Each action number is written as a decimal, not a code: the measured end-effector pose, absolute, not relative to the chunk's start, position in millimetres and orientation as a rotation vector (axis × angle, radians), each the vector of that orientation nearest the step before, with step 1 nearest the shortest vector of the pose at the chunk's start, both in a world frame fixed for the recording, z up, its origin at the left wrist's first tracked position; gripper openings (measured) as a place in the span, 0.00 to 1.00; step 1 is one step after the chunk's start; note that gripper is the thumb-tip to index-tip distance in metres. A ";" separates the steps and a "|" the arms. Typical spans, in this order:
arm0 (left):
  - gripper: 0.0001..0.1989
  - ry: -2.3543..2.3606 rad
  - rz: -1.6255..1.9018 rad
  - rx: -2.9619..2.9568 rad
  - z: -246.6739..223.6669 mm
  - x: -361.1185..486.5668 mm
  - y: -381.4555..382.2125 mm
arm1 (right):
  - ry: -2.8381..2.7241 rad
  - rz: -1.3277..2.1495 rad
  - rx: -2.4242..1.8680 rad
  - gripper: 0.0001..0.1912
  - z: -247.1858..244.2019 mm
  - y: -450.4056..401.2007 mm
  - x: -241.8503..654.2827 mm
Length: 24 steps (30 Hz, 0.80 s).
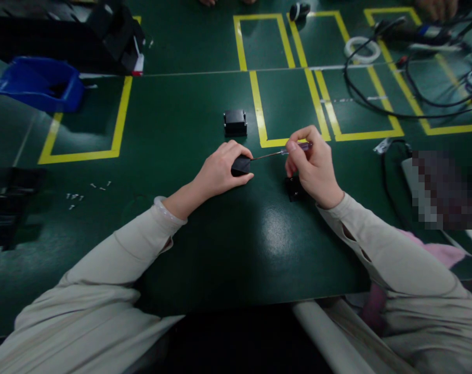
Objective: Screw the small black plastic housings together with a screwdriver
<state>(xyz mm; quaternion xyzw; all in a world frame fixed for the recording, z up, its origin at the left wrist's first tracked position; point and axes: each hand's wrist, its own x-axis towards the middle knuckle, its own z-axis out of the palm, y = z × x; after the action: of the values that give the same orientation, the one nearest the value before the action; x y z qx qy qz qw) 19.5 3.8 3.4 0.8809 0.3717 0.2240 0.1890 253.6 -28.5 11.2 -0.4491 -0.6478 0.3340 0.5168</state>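
My left hand (225,167) is closed round a small black plastic block (241,165) on the green table. Between thumb and fingers of my right hand (312,165) is a screwdriver (298,148) with a clear purplish handle. Its thin shaft points left, and the tip meets the block's right side near my left fingertips. A second black piece (294,188) lies on the table just under my right hand, which partly covers it. Beyond my left hand sits another black block (235,122) with small shiny bits at its sides.
Several small screws (75,197) are scattered at the left, near dark parts (10,202). A blue bin (41,80) stands at the back left. Black cable (356,96), a tape roll (362,50) and other people's hands (436,9) are at the far side. Yellow tape (261,109) marks the table.
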 end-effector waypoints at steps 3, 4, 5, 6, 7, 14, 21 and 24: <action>0.15 1.046 0.639 2.474 3.6 19.7 3.7 | -1.559 0.799 -1.073 0.14 10.6 -28.6 253.9; 0.15 1.046 0.640 2.474 3.7 19.7 3.7 | -1.554 0.804 -1.061 0.14 10.3 -28.6 253.9; 0.15 1.048 0.638 2.473 3.9 19.7 3.6 | -1.550 0.811 -1.049 0.14 10.1 -28.6 254.0; 0.15 1.049 0.636 2.472 4.0 19.7 3.5 | -1.546 0.816 -1.040 0.14 10.0 -28.6 254.1; 0.15 1.049 0.636 2.472 4.1 19.7 3.4 | -1.545 0.819 -1.039 0.14 10.0 -28.6 254.1; 0.15 1.043 0.636 2.482 3.8 19.7 3.7 | -1.556 0.817 -1.083 0.14 10.6 -29.0 254.2; 0.15 1.044 0.639 2.478 3.0 19.4 3.6 | -1.538 0.828 -1.053 0.14 10.4 -28.7 253.9; 0.15 1.035 0.650 2.488 2.5 19.0 3.9 | -1.553 0.815 -1.066 0.15 10.8 -29.0 254.0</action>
<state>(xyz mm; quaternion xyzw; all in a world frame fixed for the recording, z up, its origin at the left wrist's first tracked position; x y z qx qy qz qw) 19.0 3.9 2.5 0.8823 0.3670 0.2303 0.1838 254.0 -29.0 10.8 -0.4442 -0.6471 0.3395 0.5183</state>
